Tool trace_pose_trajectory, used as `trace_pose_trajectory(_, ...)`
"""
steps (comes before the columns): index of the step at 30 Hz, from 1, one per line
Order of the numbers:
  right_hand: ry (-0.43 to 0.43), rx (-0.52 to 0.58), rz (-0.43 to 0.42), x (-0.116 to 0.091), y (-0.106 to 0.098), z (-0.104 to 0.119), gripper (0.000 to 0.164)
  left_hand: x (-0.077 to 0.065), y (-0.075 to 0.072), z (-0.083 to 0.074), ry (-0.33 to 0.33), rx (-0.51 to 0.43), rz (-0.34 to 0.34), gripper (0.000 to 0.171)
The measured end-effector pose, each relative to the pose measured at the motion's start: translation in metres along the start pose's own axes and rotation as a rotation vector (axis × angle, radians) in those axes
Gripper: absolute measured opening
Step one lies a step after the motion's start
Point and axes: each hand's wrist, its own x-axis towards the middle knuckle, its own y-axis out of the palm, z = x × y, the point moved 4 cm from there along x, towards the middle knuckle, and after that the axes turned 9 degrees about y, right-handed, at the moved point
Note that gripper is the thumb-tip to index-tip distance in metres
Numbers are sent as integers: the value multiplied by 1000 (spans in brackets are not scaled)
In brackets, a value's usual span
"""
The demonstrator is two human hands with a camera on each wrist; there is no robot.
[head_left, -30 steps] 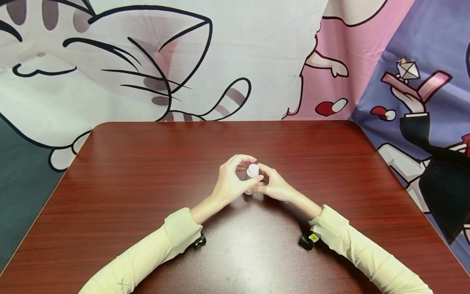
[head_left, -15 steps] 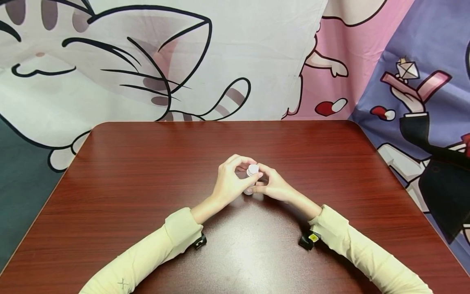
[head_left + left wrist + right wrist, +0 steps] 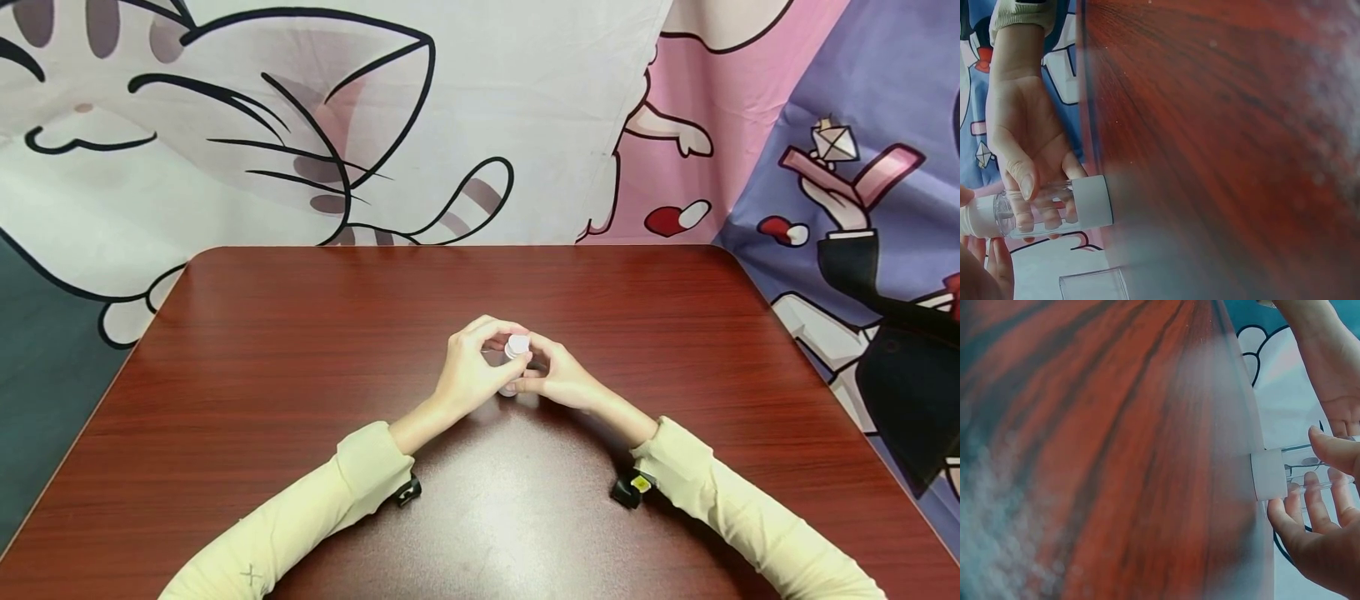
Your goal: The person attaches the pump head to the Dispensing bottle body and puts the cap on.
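Note:
Upright on the table stands a small clear bottle (image 3: 1054, 209) with a white base and a white top (image 3: 517, 345). My left hand (image 3: 472, 367) pinches the white top between thumb and fingers. Lower down, my right hand (image 3: 558, 377) grips the clear body, its thumb on the near side and fingers behind, as the right wrist view shows. The white base (image 3: 1269, 475) touches the tabletop. A clear open-ended cap or cup (image 3: 1094, 285) stands close to the bottle in the left wrist view; the head view mostly hides it behind my left fingers.
The reddish-brown wooden table (image 3: 315, 333) has rounded far corners. Behind it hangs a cloth backdrop (image 3: 555, 108) with cartoon drawings. Small black devices, one a wrist camera (image 3: 408, 492), sit under both cuffs.
My left thumb has shifted slightly leftward along the white top. The bottle and my right hand stay in nearly the same place.

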Motion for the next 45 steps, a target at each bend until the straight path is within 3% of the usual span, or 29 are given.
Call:
trace_pose_trajectory(21,12,-2,-8,-1,-2,-2,59,2,2,4,19,-43,139,35)
trace_pose_trajectory(34,15,-32,-30,0,-2,-1,55,3,3,1,1,-48,193,33)
trace_pose_trajectory(40,3,-31,-12,0,-2,-1,60,2,2,0,4,-59,177,34)
trace_pose_trajectory(45,-18,-89,-35,1,-3,-1,59,1,1,1,-24,-71,97,41)
